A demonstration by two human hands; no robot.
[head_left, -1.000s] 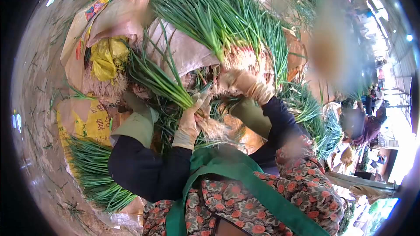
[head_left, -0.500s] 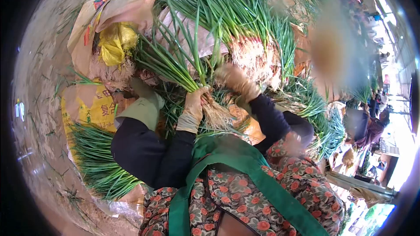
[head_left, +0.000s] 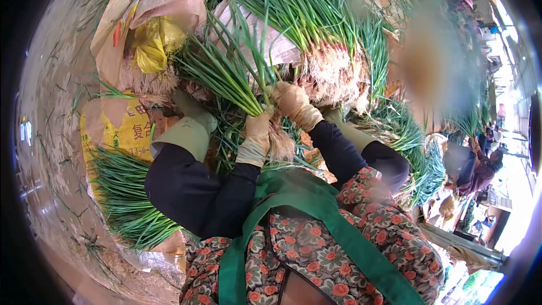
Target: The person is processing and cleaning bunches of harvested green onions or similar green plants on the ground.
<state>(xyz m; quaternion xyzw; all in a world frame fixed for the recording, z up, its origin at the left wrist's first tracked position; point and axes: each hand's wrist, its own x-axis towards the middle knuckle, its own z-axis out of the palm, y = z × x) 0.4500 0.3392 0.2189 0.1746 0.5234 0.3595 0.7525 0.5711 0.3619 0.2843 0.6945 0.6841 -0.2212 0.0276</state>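
Right hand [head_left: 291, 101] has joined left hand [head_left: 258, 130], fingers pinching the scallion bunch [head_left: 228, 76].

My right hand [head_left: 291, 101] left the big pile at 1 o'clock, now closed on the scallion bunch [head_left: 237, 73] w/ my left hand [head_left: 258, 131] (bunch lifted more upright, toward 12).

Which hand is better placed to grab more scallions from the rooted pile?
Probably the right hand: it sits beside the rooted pile, only touching the bunch. The left hand is clamped around that bunch near its roots.
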